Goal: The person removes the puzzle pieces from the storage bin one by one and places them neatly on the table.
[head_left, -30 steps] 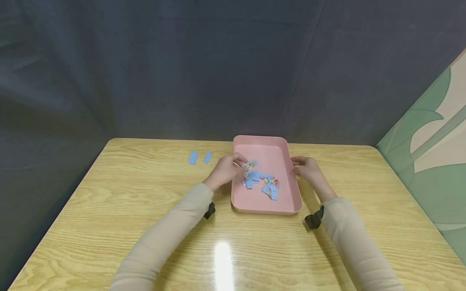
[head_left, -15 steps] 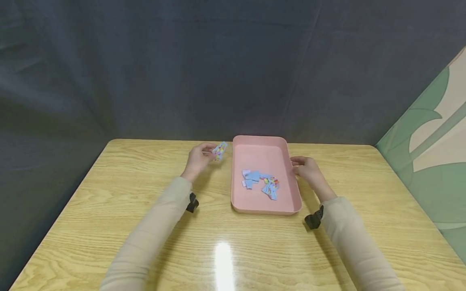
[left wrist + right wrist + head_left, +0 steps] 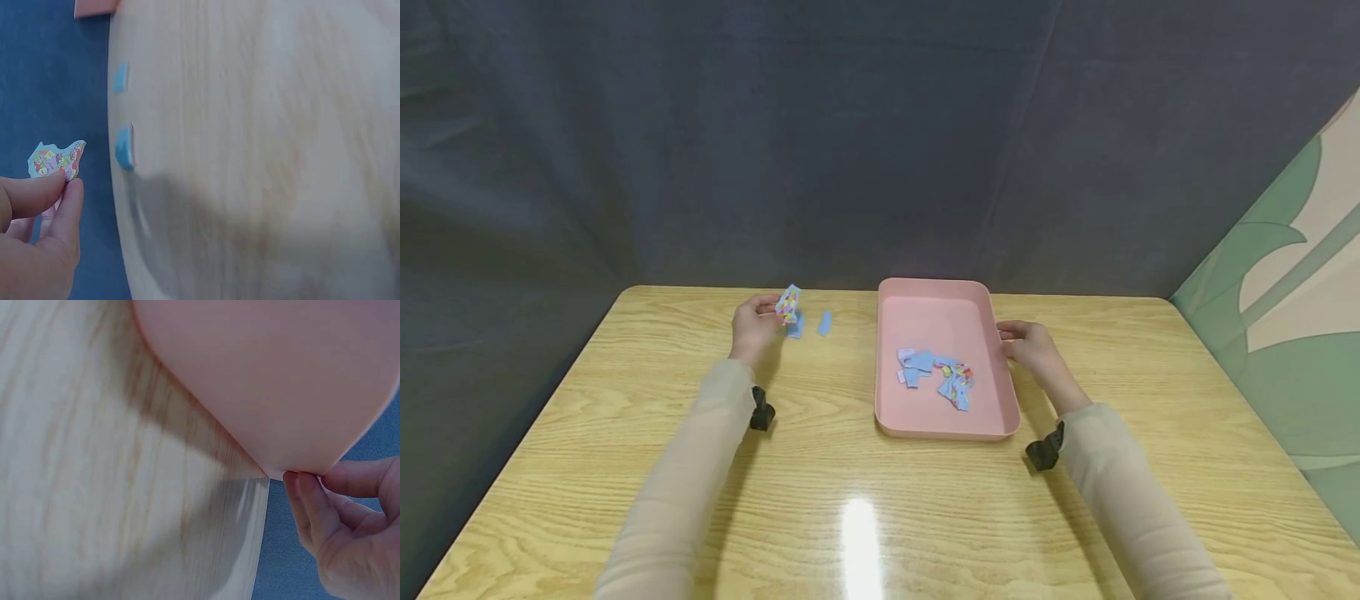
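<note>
Smooth plastic-looking tray (image 3: 936, 312), glossy wood-grain table (image 3: 805, 483), matt cloth curtain (image 3: 820, 150), cloth sleeves (image 3: 681, 467), card-like piece (image 3: 53, 159)

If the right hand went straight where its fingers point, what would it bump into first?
Probably the pink tray, right away: the right hand is pinching its edge.

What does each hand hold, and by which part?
Left hand pinches a patterned piece by one edge. Right hand touches the side of the pink tray; whether it grips cannot be told.
</note>
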The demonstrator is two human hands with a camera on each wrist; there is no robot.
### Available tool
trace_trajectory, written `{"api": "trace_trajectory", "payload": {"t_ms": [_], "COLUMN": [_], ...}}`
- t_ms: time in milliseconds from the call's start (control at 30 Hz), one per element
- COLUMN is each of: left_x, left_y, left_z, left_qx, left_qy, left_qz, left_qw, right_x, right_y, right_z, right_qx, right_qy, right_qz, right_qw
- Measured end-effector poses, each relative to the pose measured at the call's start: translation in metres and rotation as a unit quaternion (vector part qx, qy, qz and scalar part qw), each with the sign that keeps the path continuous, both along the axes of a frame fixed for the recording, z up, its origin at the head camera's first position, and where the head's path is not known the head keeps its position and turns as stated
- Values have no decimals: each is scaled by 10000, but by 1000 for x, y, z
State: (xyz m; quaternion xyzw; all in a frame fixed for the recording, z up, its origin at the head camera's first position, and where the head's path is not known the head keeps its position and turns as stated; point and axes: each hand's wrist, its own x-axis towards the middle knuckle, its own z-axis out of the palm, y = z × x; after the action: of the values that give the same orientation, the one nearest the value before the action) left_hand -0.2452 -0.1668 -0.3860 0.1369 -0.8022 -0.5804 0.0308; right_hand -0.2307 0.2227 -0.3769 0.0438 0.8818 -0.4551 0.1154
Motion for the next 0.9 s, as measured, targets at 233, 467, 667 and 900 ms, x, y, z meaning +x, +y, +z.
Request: {"api": "trace_trajectory", "payload": {"t_ms": [233, 467, 667, 900], "left_x": [2, 3, 1, 0], "left_y": [-16, -25, -28, -29], "left_z": [-8, -16, -21, -22], "left_qx": [-137, -248, -436, -664], "left_qy": [-112, -269, -333, -472], "left_qz": [346, 390, 365, 300], "left_qw": [9992, 9986, 9978, 9962], "right_x": [0, 0, -1, -2], "right_y": [0, 1, 1, 1], "right_z": [0, -1, -2, -3], "right_qx": [135, 177, 148, 93], "right_qy": [-8, -64, 20, 54], "right_qz": [-43, -54, -52, -54], "right_qw": [9999, 9998, 9999, 9999]}}
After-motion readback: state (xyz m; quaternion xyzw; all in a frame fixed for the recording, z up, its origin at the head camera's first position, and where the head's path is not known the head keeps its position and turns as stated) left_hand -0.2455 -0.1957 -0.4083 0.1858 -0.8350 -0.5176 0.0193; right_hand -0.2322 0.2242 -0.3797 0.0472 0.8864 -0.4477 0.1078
